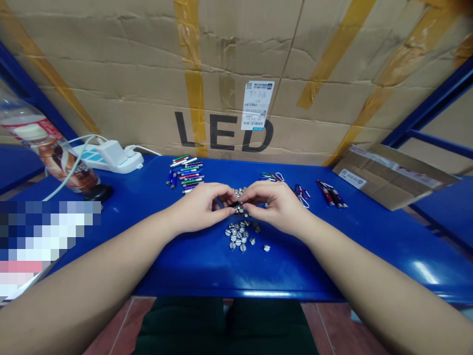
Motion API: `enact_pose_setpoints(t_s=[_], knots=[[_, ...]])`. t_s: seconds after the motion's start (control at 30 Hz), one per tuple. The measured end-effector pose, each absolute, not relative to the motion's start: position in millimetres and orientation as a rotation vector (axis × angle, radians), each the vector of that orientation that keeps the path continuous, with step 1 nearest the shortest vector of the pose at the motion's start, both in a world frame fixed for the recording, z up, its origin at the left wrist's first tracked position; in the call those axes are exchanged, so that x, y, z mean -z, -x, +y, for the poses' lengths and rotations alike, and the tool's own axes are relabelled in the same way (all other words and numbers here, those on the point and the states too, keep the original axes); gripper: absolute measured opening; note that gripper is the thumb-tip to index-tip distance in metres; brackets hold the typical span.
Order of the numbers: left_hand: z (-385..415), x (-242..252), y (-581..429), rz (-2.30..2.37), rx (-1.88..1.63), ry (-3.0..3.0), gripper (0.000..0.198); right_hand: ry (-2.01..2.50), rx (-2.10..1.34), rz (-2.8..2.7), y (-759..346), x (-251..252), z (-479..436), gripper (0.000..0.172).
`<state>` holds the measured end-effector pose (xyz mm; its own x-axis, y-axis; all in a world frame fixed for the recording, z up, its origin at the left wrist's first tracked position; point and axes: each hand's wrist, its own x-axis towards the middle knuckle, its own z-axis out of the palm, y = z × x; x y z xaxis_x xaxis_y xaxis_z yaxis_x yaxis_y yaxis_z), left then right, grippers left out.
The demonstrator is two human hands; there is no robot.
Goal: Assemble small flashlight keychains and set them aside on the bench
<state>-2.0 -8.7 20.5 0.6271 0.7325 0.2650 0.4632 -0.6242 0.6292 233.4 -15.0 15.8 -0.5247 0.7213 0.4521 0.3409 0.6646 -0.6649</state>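
Above the middle of the blue table, my left hand [207, 207] and my right hand [275, 204] meet at the fingertips. Between them is a small dark tube [234, 204], pinched at its left side by my left fingers. My right fingers close at its right end; whether they grip the tube or a small cap there is hidden. Silver button cells [241, 191] lie partly covered behind the fingers. Nearer to me, several slotted silver caps [238, 234] are spread on the table, with one cap [266, 248] apart on the right.
Coloured metal tubes [188, 172] are heaped at the back left. Carabiner clips [303, 195] and finished-looking penlights [331, 195] lie right. A power strip [111, 155], a tilted bottle [62, 153] and a small carton [391, 175] flank the blue table [177, 276]. A large cardboard box [148, 88] stands behind.
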Motion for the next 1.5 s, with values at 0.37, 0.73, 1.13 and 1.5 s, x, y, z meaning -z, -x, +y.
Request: enact_pose_setpoints(t_s=[0.37, 0.73, 1.13, 1.5], knots=[[-9, -21, 3, 0.904, -0.684, -2.342, 0.019, 0.672, -0.454, -2.247, -235, -17, -14, 0.010], [-9, -21, 4, 0.863, -0.683, -2.400, 0.016, 0.701, -0.468, -2.275, -235, -17, -16, 0.009], [-7, -19, 5, 0.848, -0.706, -2.428, 0.016, 0.649, -0.406, -2.273, -235, -14, -15, 0.012], [-4, -17, 9, 0.770, -0.766, -2.384, 0.010, 0.764, -0.285, -2.302, -251, -24, -10, 0.008]])
